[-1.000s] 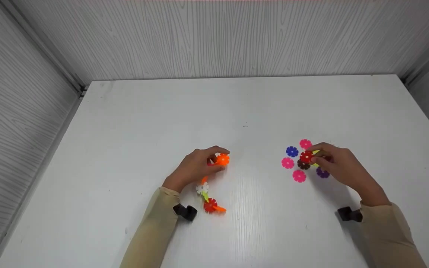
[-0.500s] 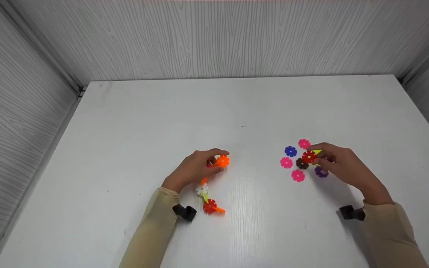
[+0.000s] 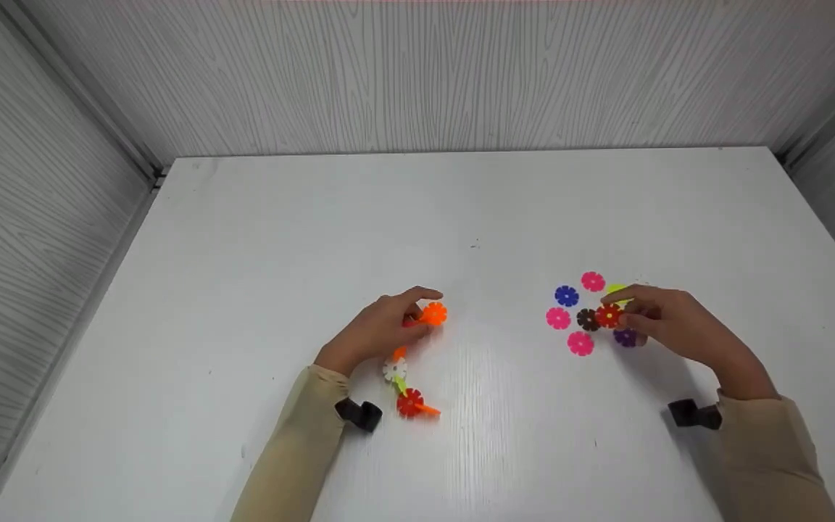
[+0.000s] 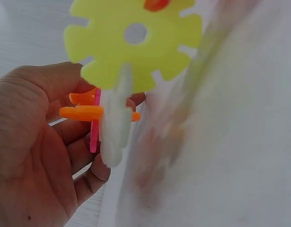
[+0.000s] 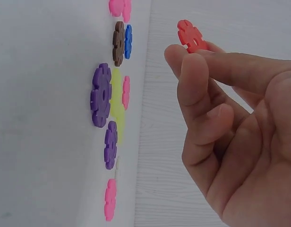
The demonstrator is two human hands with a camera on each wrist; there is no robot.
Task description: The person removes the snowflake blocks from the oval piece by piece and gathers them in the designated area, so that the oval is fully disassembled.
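Note:
My left hand holds one end of a chain of slotted, flower-shaped plastic discs. An orange disc shows at its fingertips. Below the hand, the chain runs through a white disc and a yellow-green one to a red disc and an orange piece. In the left wrist view a yellow-green disc is close to the camera, with fingers curled behind the pink and orange pieces. My right hand pinches a loose red disc between thumb and fingers, above the other discs.
Loose discs lie flat under and beside the right hand: several pink, a blue, a brown, purple and yellow-green. The white table is bounded by grey wood-grain panels at back and sides.
My right hand, with the red disc, has moved slightly right and nearer to me. The left hand and chain stay almost in place; its index fingertip has shifted slightly off the orange disc.

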